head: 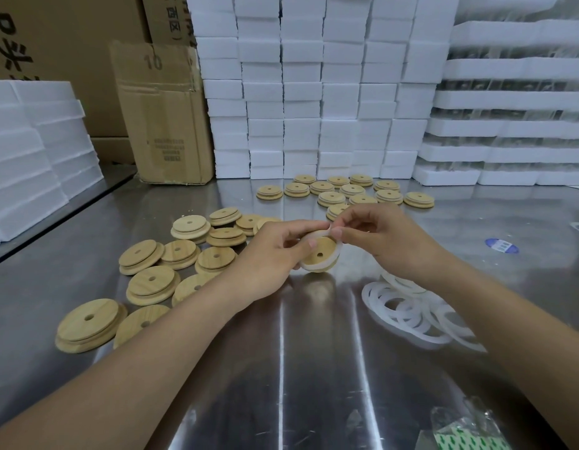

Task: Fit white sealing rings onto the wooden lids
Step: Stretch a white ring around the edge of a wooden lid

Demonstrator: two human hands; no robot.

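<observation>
The left hand [268, 254] has its grip curled round a tilted lid [325, 246] over the surface [314, 352], the right hand [389, 241] pinches a ring [318, 234] at its upper rim, with spare lids [151, 280] left and spare rings [408, 313] right.

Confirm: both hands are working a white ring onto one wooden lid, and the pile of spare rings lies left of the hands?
Wrong side: the head view shows the pile of spare rings right of the hands, by the right wrist. The left hand and right hand do work a white ring onto one wooden lid.
</observation>
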